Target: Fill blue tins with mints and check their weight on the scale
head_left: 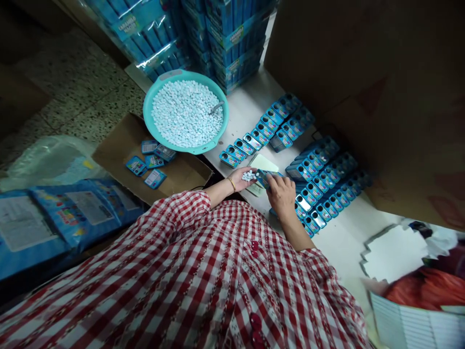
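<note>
Holding a small blue candy pack [264,178], the right hand [282,195] was clamped on it from above, and the pack was tilted so that its far end was close to the other palm. The left hand [238,179] was turned upward and cupped, not closed, with a small heap of white candies [248,175] resting in it. Both hands were over a pale green flat object [264,163] on the white table [247,114].

Judging from this posture, the step in hand was the passing of candies between palm and pack. The mouth of the pack was too small and dim in the view, so one could not tell in which direction they passed. Such a step called, it seemed, for the mouth to be near the edge of the palm, and for the palm to be steady, because loose candies could easily roll away.

Beyond the left hand stood a turquoise bowl [196,149] well filled with similar candies, and a spoon [217,107] was sunk in them. Just beside the bowl, an open carton [178,174] contained several blue packs [154,179]. Near the right hand, more packs [315,192] stood upright in rows, many of them showing a dark round spot on top.
</note>
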The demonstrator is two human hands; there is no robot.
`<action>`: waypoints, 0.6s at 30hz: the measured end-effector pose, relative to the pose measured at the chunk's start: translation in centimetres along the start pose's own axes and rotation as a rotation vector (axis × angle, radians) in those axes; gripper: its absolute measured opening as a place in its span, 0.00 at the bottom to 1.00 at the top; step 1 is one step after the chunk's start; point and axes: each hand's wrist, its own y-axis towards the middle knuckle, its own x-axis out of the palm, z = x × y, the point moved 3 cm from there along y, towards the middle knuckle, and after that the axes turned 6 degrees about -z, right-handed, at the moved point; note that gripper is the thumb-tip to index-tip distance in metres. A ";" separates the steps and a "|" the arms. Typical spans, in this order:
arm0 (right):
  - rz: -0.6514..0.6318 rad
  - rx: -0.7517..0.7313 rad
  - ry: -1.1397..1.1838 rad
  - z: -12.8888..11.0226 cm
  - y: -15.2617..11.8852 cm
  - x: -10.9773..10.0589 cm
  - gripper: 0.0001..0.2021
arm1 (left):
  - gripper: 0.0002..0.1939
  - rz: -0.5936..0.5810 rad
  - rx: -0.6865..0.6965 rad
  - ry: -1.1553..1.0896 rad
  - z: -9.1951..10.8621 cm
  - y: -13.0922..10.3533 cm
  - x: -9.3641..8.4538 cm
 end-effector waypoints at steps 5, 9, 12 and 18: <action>0.126 0.128 0.387 2.8 0.0 2.8 0.17 | 0.11 -0.002 0.005 -0.015 0.6 -0.7 -0.2; 0.238 0.252 0.794 3.7 1.2 7.0 0.16 | 0.12 0.040 0.023 -0.035 1.5 -1.8 -1.4; 0.270 0.307 0.920 3.9 2.1 9.6 0.19 | 0.12 0.077 0.036 -0.026 2.0 -3.1 -2.5; 0.318 0.210 0.681 2.5 0.9 8.0 0.21 | 0.11 0.135 -0.006 0.021 1.5 -5.6 -4.4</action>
